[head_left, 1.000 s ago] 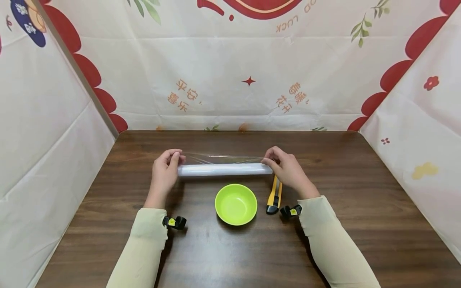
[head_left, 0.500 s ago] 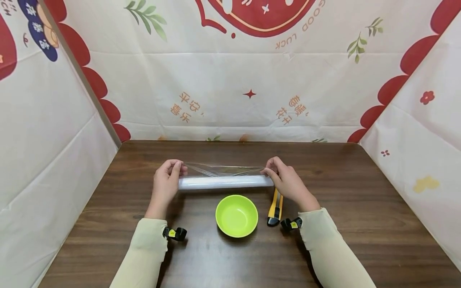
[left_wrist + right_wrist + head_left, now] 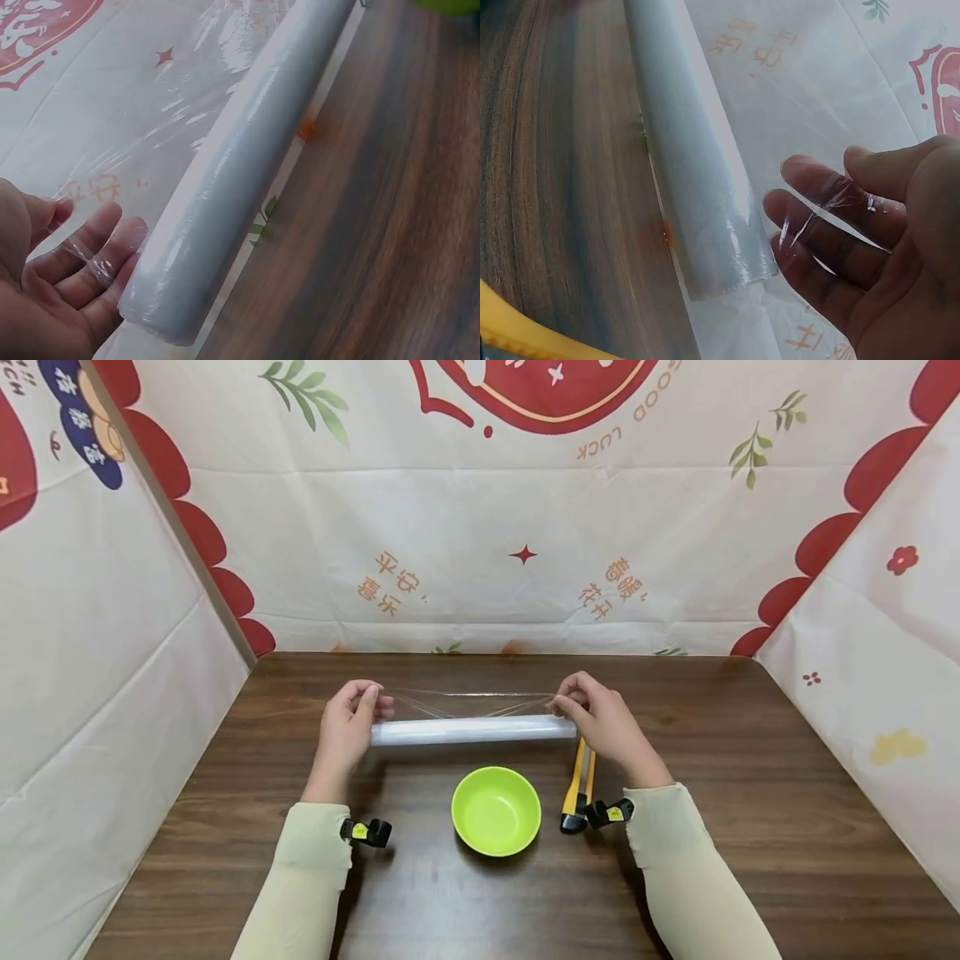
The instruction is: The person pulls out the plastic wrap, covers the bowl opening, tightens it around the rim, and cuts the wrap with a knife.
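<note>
A white roll of cling film is held up over the wooden table, lying crosswise. A loose, clear sheet of film stretches from the roll between both hands. At the roll's left end, my left hand pinches one corner of the film between thumb and forefinger. My right hand pinches the other corner, as the right wrist view shows, with the film crossing its fingers. On the near side of the roll sits a lime-green bowl. A yellow and black utility knife lies right of the bowl, its far end behind the right hand.
The brown wooden table extends on all sides of the hands. White printed cloth hangs behind it and along both sides. Each sleeve cuff carries a small black wrist camera.
The view tilted up between the first two frames. Since then both hands and the roll have moved slightly up and away from the bowl, the right side more. Bowl and knife stay put.
</note>
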Available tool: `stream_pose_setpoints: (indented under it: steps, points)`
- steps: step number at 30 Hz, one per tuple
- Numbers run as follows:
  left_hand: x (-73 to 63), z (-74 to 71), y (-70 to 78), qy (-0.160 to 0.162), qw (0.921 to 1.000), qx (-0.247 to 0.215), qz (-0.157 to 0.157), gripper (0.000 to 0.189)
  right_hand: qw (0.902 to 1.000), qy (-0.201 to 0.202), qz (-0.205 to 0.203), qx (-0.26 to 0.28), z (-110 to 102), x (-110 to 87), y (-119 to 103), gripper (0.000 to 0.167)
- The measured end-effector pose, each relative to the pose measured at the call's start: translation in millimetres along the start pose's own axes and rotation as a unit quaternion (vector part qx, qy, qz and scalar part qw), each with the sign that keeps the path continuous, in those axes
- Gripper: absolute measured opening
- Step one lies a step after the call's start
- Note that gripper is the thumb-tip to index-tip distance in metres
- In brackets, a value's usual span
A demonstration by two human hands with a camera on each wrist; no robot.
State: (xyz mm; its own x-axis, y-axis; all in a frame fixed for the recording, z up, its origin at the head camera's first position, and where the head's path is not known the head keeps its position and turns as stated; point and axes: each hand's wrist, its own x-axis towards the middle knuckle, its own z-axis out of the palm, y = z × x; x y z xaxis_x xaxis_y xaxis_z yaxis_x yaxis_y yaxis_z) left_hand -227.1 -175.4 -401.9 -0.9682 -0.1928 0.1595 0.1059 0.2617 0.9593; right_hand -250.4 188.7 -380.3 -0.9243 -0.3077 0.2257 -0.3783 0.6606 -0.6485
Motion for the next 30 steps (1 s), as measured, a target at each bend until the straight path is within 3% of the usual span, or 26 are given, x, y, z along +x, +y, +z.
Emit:
stream_pose_setpoints:
  steps: [7,18,22,27,30]
  points:
    - [1.0,-0.2,2.3,-0.012,0.9999,-0.001,-0.010,0.037,0.9999,-0.005,0.008,-0.006,-1.4,-1.1,-6.4,0.011]
    - [1.0,-1.4,4.5,0.001,0.9997,0.004,0.023,0.034,0.9995,-0.008,0.020,0.022,-4.8,-1.9,-6.8,0.011]
    - [1.5,-1.9,5.6,0.000,0.9996,-0.010,0.024,0.032,0.9962,-0.015,0.047,0.073,-6.2,-0.7,-1.9,0.018]
    - [3.7,-1.9,6.2,-0.002,0.9994,-0.031,0.016,0.028,0.9820,-0.028,0.083,0.168,-7.5,1.1,4.0,0.028]
    - [4.9,-1.3,5.7,-0.003,0.9992,-0.037,0.012,0.026,0.9777,-0.034,0.086,0.189,-7.7,1.4,6.4,0.033]
